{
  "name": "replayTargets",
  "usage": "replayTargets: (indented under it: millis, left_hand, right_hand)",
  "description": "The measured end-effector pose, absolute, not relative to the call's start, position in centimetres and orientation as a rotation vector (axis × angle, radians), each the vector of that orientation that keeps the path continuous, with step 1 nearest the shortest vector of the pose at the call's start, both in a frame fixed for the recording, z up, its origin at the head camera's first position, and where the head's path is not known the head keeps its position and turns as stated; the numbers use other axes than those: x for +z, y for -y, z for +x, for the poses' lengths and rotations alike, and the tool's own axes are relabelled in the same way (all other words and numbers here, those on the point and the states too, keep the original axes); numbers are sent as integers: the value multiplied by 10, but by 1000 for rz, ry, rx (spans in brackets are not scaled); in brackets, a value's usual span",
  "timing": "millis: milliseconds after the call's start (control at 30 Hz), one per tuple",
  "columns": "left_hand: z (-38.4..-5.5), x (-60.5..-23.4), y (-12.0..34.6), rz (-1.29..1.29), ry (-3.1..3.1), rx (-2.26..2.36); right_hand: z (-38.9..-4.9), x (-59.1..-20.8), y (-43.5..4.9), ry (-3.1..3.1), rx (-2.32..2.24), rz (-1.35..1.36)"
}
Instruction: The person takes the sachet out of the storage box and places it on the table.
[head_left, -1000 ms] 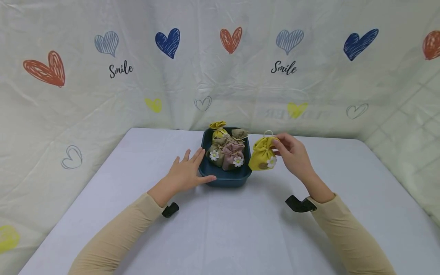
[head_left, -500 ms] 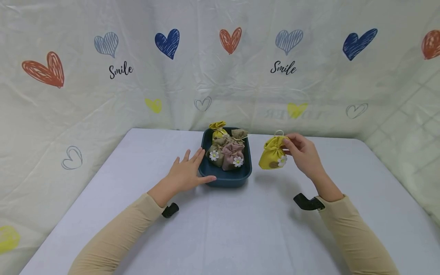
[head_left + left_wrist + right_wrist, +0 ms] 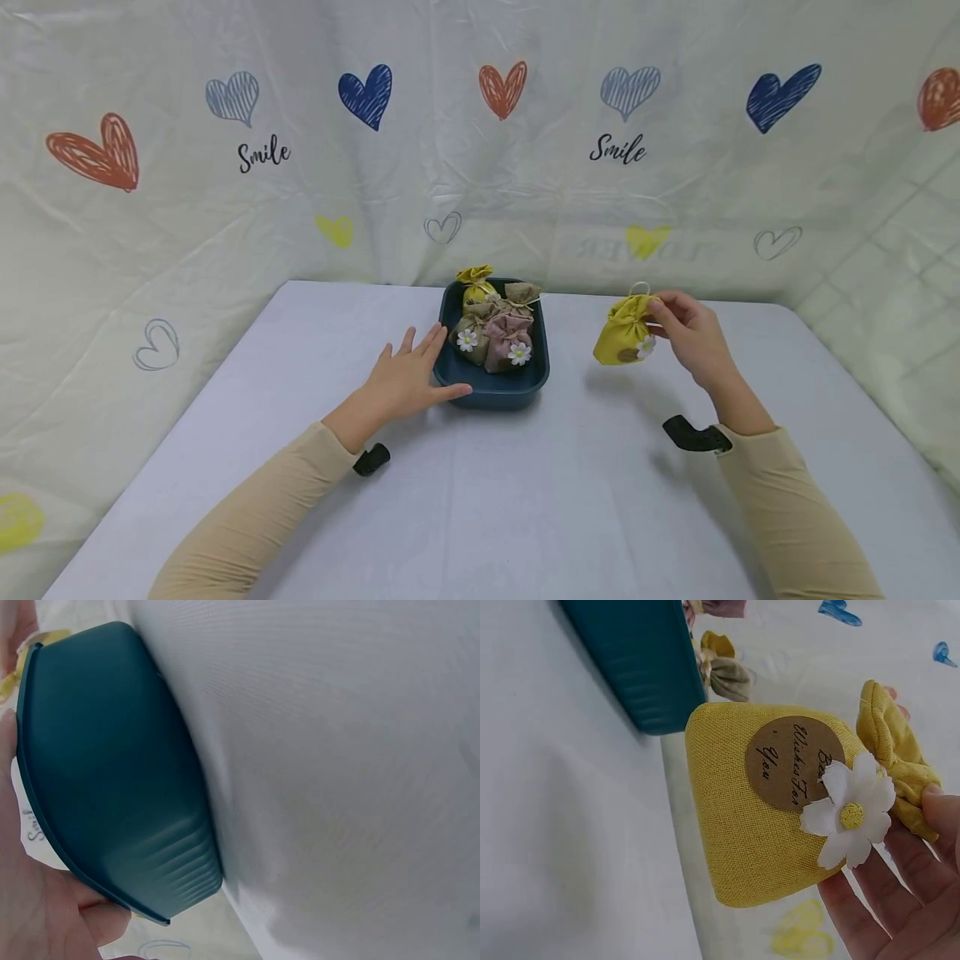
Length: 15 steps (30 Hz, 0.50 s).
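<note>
While the right hand (image 3: 692, 340) pinches its top, the drawstring pouch (image 3: 621, 335) hangs right of the tub (image 3: 492, 399). The left hand (image 3: 406, 377) splays.

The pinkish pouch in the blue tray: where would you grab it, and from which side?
The pinkish pouch is probably best pinched at its gathered top, from above and the near side: that narrow top faces up, bare floor of the blue tray lies in front, and the olive pouch crowds its left.
</note>
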<state>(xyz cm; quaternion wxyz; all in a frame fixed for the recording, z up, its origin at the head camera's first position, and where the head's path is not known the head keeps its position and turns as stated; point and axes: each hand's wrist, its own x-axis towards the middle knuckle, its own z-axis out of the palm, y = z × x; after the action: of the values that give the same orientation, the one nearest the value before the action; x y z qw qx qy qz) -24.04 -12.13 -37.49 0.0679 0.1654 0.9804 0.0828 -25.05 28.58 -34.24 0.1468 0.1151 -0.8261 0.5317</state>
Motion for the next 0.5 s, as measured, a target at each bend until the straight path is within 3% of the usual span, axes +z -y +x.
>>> replayTargets:
  millis: [500]
  left_hand:
    - [-241, -376, 122, 509, -2962, 249]
  right_hand:
    - [-264, -354, -313, 2404, 1588, 272]
